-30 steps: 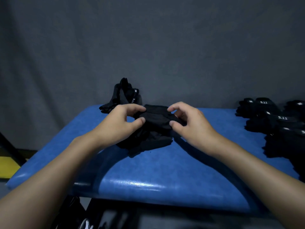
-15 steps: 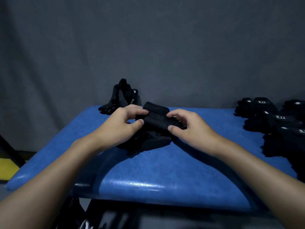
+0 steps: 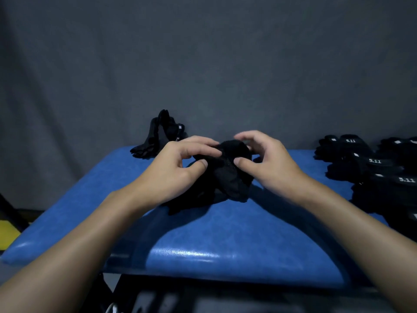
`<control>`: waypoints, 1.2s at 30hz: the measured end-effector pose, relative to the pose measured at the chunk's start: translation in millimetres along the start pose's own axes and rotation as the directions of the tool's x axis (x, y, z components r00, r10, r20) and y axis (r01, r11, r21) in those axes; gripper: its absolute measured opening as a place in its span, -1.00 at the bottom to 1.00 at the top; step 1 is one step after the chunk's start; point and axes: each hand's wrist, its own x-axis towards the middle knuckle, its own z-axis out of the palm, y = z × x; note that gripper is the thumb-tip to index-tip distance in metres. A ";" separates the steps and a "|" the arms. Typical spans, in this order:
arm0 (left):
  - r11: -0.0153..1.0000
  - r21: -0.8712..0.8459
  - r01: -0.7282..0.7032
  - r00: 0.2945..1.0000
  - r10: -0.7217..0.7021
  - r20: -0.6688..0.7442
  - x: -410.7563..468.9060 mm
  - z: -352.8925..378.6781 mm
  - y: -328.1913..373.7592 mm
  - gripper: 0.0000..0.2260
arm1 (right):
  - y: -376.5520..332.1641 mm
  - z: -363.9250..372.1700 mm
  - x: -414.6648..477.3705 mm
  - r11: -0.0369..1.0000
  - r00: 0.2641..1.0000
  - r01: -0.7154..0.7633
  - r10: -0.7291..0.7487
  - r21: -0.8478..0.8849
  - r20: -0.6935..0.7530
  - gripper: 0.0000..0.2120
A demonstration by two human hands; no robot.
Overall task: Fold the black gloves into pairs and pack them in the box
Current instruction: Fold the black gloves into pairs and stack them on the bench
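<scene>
We pinch the gloves (image 3: 223, 175) on the counter (image 3: 225, 236) with our left hand (image 3: 176, 168) and right hand (image 3: 268, 163), fingers curled round them.

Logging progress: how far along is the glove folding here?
Done: folded pairs lie stacked at the right end of the bench. In hand: the left hand and right hand pinch a glove bundle mid-fold. Left: loose gloves at the far edge, plus packing; no box is in view.

cut off: glove stack (image 3: 370, 168) runs past right edge; hidden: held gloves (image 3: 228, 179) partly under left hand (image 3: 176, 168), right hand (image 3: 268, 163); too small: label (image 3: 179, 126) on far gloves (image 3: 162, 134)
</scene>
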 end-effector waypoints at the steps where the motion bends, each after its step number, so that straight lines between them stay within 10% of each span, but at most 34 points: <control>1: 1.000 0.009 0.015 1.000 -0.015 -0.003 1.0 0.9 -1.6 -0.72 | -0.5 -0.6 -0.2 1.000 0.999 0.008 -0.008 -0.004 -0.035 -0.67; 11: 0.977 0.193 0.093 0.991 -0.109 0.073 17.5 29.7 -15.1 -0.74 | 8.7 -29.2 -6.8 0.952 0.904 -0.298 0.306 0.073 -0.299 -0.80; 30: 0.877 0.477 -0.059 0.918 -0.141 0.371 31.1 111.8 11.2 -0.61 | 24.7 -77.0 -42.6 0.835 0.869 -0.491 0.449 -0.250 -0.207 -0.52; 36: 0.835 0.544 -0.078 0.936 -0.127 0.329 36.4 106.2 4.7 -0.78 | 25.2 -78.9 -46.3 0.807 0.809 -0.586 0.588 -0.073 0.011 -0.55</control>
